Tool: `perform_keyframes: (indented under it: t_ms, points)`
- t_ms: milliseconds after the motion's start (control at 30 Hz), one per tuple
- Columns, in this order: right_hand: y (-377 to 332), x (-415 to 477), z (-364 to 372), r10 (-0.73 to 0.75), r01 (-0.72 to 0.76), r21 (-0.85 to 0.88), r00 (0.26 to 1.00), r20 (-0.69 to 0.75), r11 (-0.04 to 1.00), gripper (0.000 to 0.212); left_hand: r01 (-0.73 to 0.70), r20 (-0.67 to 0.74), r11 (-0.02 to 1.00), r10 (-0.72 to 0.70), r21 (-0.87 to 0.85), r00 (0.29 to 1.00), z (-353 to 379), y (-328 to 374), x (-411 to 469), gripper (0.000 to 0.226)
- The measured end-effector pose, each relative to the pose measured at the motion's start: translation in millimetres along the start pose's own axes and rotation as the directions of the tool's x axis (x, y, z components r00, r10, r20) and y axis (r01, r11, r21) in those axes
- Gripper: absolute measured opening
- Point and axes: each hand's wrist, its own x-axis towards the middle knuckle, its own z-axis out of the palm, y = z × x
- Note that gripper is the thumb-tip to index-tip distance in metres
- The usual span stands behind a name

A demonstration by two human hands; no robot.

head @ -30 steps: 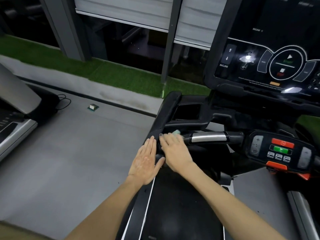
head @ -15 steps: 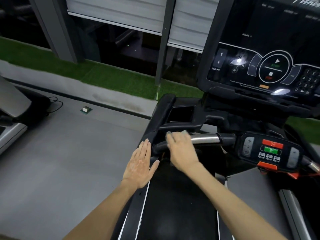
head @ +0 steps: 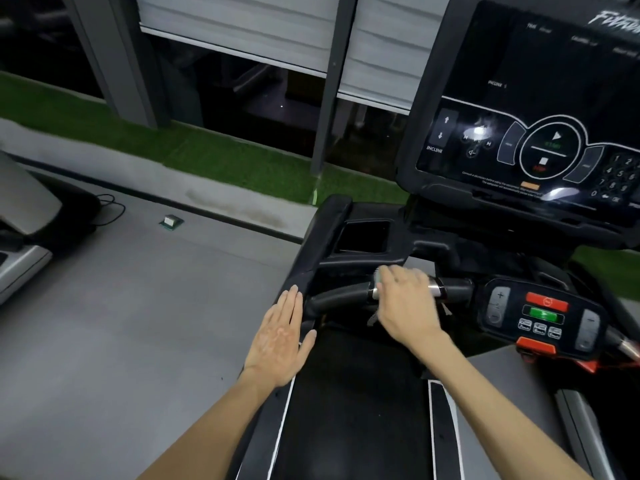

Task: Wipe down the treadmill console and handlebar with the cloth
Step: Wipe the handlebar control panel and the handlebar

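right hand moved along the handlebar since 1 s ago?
Yes. The right hand, gripping the cloth, slid rightward along the handlebar onto the silver sensor, nearer the button panel.

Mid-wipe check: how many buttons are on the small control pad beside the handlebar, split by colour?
Red button: 1
Green button: 1
Grey rocker buttons: 2
Small dark buttons: 3
Total on the control pad: 7, leaving out the orange tab at its lower edge.

I see a pale green cloth [head: 378, 276], mostly covered, on the black chrome-banded tubular handlebar [head: 332, 298], below the upright glossy black console [head: 554, 81].
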Motion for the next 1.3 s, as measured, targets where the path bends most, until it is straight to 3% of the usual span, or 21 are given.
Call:
perform_keyframes:
  t_ms: [100,200,300,400,467,600,733,800,900,1033,1200,1300]
  points:
    - [-46.2,4.9,17.8,-0.199,0.193,0.059,0.974,0.108,0.979,0.045,-0.006,0.000,1.000,0.006,-0.008,1.000,-0.4,-0.4,-1.9,0.077]
    - [-41.0,4.1,18.2,-0.264,0.253,0.125,0.961,0.080,0.959,0.049,-0.043,0.008,0.998,0.043,-0.042,0.999,-9.6,-3.8,4.1,0.074]
    - [0.9,-2.9,4.8,-0.177,0.172,0.119,0.984,0.035,0.978,0.042,-0.118,-0.056,0.993,0.117,-0.024,0.992,-30.6,-9.1,41.1,0.073]
    - [48.0,-9.1,-11.9,0.046,-0.044,0.068,0.999,-0.019,0.997,0.035,-0.108,-0.036,0.993,0.106,-0.054,0.994,-39.3,-11.9,103.5,0.083]
    - [64.9,-13.3,-17.1,0.119,-0.119,0.027,0.992,-0.037,0.993,0.035,-0.114,0.012,0.993,0.115,-0.032,0.993,-34.0,-8.2,139.2,0.086]
    - [35.0,-8.0,-14.7,0.095,-0.096,0.024,0.995,0.031,0.995,0.031,-0.081,0.090,0.992,0.090,-0.098,0.992,-14.8,-7.9,166.6,0.063]
    - [-33.6,-0.8,2.9,-0.162,0.146,0.113,0.974,0.159,0.983,0.062,-0.111,0.066,0.985,0.120,-0.134,0.991,-10.9,-11.9,169.0,0.057]
    - [-38.1,-1.5,3.7,-0.219,0.199,0.129,0.962,0.164,0.971,0.066,-0.116,0.058,0.982,0.125,-0.147,0.990,-10.4,-12.0,168.5,0.057]
    - [2.1,-4.2,-9.1,-0.123,0.112,0.079,0.980,0.155,0.991,0.060,-0.104,0.063,0.983,0.115,-0.154,0.991,-11.8,-10.7,167.9,0.057]
    - [40.1,-4.9,-18.9,0.062,-0.061,-0.018,0.993,0.097,0.998,0.035,-0.094,0.057,0.983,0.105,-0.159,0.993,-13.6,-8.2,167.8,0.057]
    - [-46.2,10.4,5.5,-0.197,0.187,0.064,0.945,0.260,0.980,0.059,-0.094,0.067,0.983,0.106,-0.161,0.992,-14.0,-8.9,167.8,0.057]
    - [-58.1,12.7,9.6,-0.289,0.260,0.139,0.922,0.258,0.955,0.063,-0.091,0.084,0.984,0.105,-0.156,0.991,-15.1,-9.1,167.7,0.056]
